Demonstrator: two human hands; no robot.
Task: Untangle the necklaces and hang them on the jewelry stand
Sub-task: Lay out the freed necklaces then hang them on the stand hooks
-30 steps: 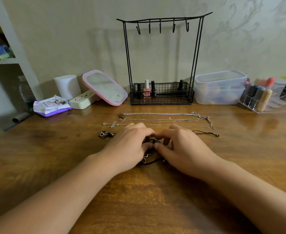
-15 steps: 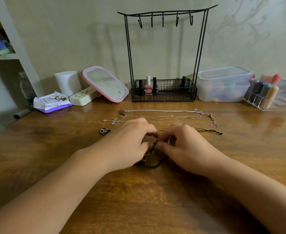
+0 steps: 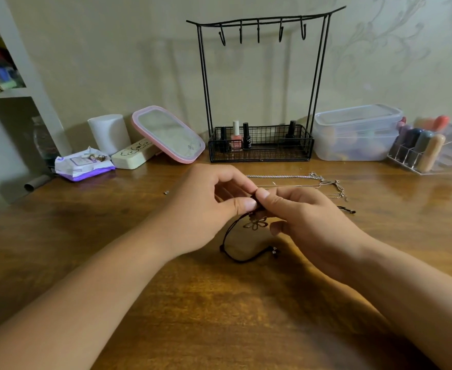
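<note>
A black cord necklace [image 3: 230, 252] with a flower-shaped pendant [image 3: 255, 223] hangs between my hands, its loop trailing onto the wooden table [image 3: 219, 316]. My left hand [image 3: 206, 206] and my right hand [image 3: 307, 222] are raised a little above the table and both pinch the cord at one spot. Silver chain necklaces [image 3: 294, 180] lie stretched out behind my hands. The black wire jewelry stand [image 3: 259, 89] rises at the back, its hooks bare.
A pink-framed mirror [image 3: 169, 134], white roll [image 3: 110, 133], cream case [image 3: 134, 156] and wipes pack [image 3: 83, 165] sit back left. A clear lidded box [image 3: 355, 132] and an acrylic organizer [image 3: 427, 150] sit back right. Nail polish bottles stand in the stand's basket.
Both hands have lifted off the table, raising the black cord so that its flower pendant now dangles in view. The hands were lying low over the cord before.
</note>
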